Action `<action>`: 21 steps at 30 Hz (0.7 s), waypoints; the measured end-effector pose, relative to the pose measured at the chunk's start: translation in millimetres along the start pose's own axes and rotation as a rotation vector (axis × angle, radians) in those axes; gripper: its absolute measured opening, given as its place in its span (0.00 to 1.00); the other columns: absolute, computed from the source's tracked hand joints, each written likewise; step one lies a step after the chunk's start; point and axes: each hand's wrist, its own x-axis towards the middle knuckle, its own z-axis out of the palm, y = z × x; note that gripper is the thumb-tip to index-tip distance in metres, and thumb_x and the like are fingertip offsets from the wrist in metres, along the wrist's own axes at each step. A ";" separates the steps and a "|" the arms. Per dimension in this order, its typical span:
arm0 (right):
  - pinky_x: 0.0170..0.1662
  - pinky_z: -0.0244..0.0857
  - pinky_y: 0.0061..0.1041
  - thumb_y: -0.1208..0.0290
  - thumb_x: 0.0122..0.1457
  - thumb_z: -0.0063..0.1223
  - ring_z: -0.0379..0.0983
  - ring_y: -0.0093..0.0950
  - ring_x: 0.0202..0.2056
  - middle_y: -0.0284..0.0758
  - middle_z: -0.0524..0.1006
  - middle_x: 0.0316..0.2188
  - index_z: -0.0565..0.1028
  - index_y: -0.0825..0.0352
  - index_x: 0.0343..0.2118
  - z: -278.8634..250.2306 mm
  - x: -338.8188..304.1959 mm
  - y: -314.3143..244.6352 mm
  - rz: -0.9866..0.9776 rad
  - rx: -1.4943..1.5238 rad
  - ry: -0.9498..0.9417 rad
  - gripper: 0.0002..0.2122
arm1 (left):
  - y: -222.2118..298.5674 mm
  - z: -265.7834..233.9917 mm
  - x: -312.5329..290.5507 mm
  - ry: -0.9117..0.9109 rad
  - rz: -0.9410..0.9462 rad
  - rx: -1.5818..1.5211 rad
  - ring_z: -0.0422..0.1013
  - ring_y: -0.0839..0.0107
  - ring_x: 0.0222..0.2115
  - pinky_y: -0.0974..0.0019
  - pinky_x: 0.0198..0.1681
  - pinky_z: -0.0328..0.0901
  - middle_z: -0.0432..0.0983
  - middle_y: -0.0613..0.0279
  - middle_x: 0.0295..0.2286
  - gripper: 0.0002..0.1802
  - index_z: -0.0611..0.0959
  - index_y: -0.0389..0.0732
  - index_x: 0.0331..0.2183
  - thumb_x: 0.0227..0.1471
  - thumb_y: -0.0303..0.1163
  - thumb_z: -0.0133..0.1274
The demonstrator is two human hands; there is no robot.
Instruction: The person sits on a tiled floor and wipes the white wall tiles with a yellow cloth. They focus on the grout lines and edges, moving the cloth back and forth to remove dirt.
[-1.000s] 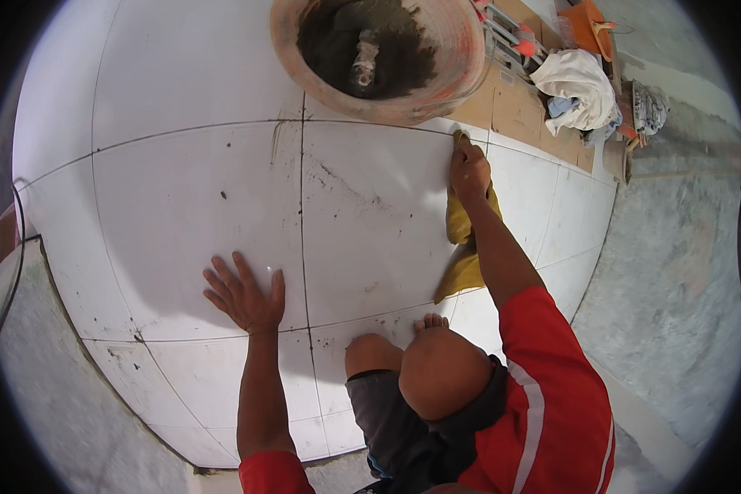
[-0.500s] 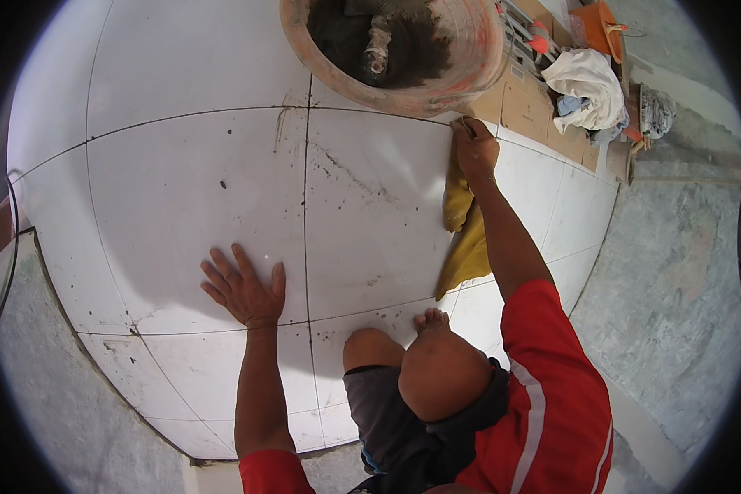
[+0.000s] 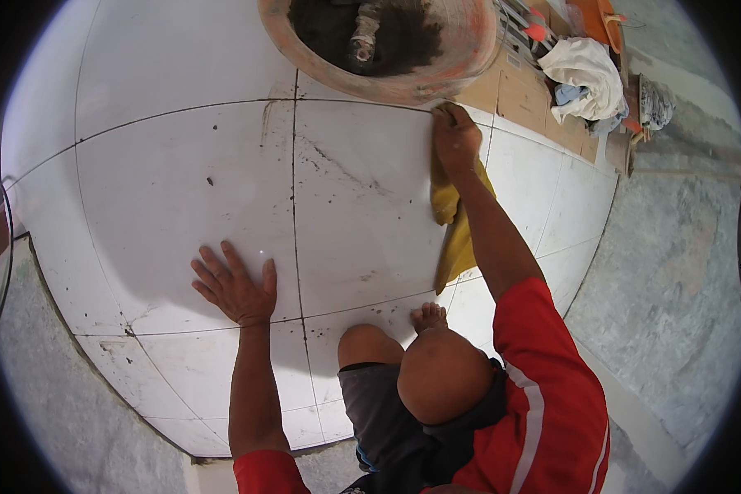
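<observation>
My left hand (image 3: 237,286) lies flat on a large white floor tile (image 3: 173,206), fingers spread, with nothing in it. Farther off to the right, my right hand (image 3: 456,142) is closed on a mustard-yellow cloth (image 3: 461,243). The cloth trails back toward my bare foot and touches the tile beside a joint. Its top end is bunched in my fingers, just below the rim of a round bucket (image 3: 292,53). Dark crumbs and grey smears mark the tiles, mostly between my two hands and along the dark joint lines.
Inside the bucket are dark residue and a tool with a crusted handle (image 3: 364,37). Flattened cardboard (image 3: 523,99), a white cloth bundle (image 3: 584,78) and an orange container (image 3: 597,25) lie at the far right. Rough grey concrete (image 3: 659,263) borders the tiles. A dark cable (image 3: 10,247) runs along the left.
The whole scene has shifted slightly left and up in the view. My right hand still holds the yellow cloth near the bucket; my left hand stays flat on the tile.
</observation>
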 end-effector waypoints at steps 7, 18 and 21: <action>0.43 0.72 0.37 0.58 0.57 0.59 0.79 0.46 0.39 0.45 0.82 0.36 0.82 0.59 0.40 -11.5 1.5 5.8 0.118 -0.025 0.016 0.13 | -0.5 -1.4 -1.5 -0.009 -0.022 -0.032 0.36 0.39 0.68 0.32 0.66 0.33 0.43 0.47 0.67 0.49 0.61 0.46 0.66 0.51 0.62 0.54; 0.37 0.74 0.42 0.72 0.56 0.51 0.79 0.44 0.34 0.45 0.80 0.32 0.76 0.63 0.37 70.2 -44.0 -131.6 -0.575 -0.149 -0.330 0.07 | 0.0 -6.7 0.4 -0.071 -0.052 -0.027 0.37 0.39 0.68 0.31 0.66 0.34 0.43 0.46 0.67 0.49 0.61 0.44 0.65 0.50 0.59 0.56; 0.37 0.74 0.40 0.76 0.55 0.49 0.79 0.41 0.35 0.43 0.79 0.32 0.76 0.65 0.38 43.7 -44.1 -114.4 -0.550 -0.112 -0.221 0.09 | -0.4 -10.9 2.4 -0.060 -0.047 -0.038 0.37 0.38 0.68 0.31 0.66 0.35 0.44 0.45 0.67 0.49 0.62 0.44 0.65 0.50 0.59 0.57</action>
